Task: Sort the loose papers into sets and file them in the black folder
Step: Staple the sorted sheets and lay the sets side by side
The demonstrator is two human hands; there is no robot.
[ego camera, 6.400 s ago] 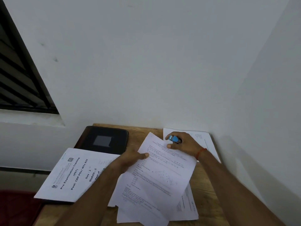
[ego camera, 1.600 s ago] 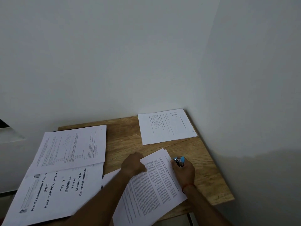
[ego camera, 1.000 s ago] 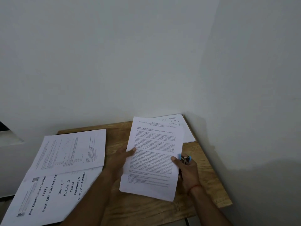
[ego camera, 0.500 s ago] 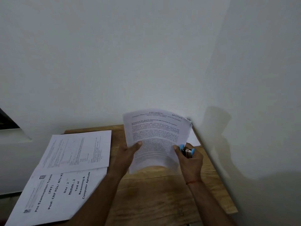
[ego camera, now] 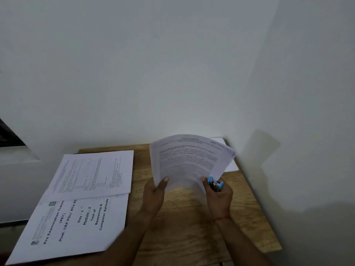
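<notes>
Papers are held upright above the bench, bowed, long axis rising away from both grips. Left hand pinches the lower left edge; right hand pinches the lower right, stapler also clasped. Nearest flat pile lies just behind.

Wooden table in wall corner. Two printed sets lie left; one sheet far right

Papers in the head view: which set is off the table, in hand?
The curved text-page set, held by both hands; the others lie flat on the table.
</notes>
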